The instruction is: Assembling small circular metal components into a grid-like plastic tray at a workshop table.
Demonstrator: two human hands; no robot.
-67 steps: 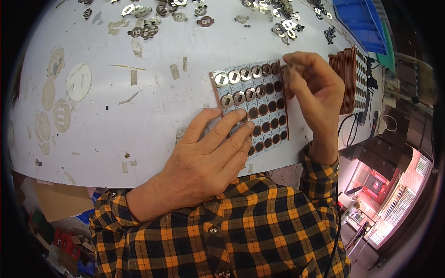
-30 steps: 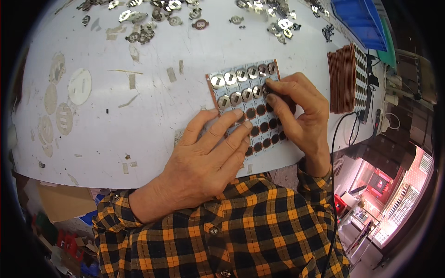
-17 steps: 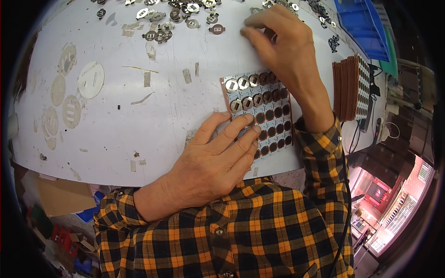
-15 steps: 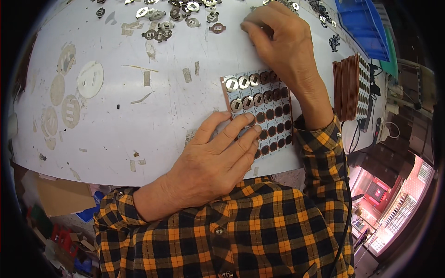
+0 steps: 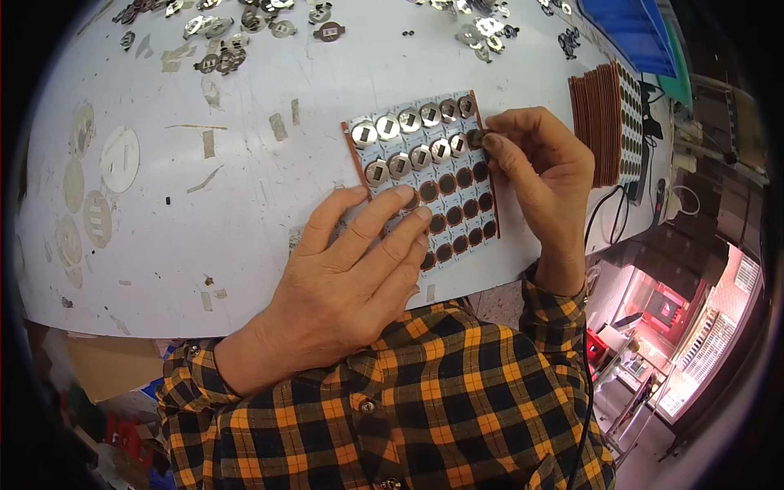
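A panel of small circuit boards (image 5: 447, 239) lies on the table before me, its rows marked with dark round pads. Round metal battery clips (image 5: 387, 124) cover the far row, and more sit along the second. My left hand (image 5: 347, 257) rests flat with spread fingers over the panel's near-left part, hiding some pads. At the right end of the second row, my right hand (image 5: 539, 167) pinches a battery clip (image 5: 475, 139) between thumb and forefinger. The clip is at the panel's edge, partly covered by the fingertips; whether it touches the board I cannot tell.
Loose metal clips (image 5: 245, 24) are scattered along the table's far side, with another heap (image 5: 487, 31) farther right. A stack of similar panels (image 5: 594, 122) stands to the right, beyond my right hand. Behind it is a blue bin (image 5: 633, 33). Tape scraps dot the white tabletop (image 5: 245, 253).
My right hand has come from the far heap of clips back to the panel's right edge, where a pinched clip now shows. My left hand stays on the panel. The whole view has shifted.
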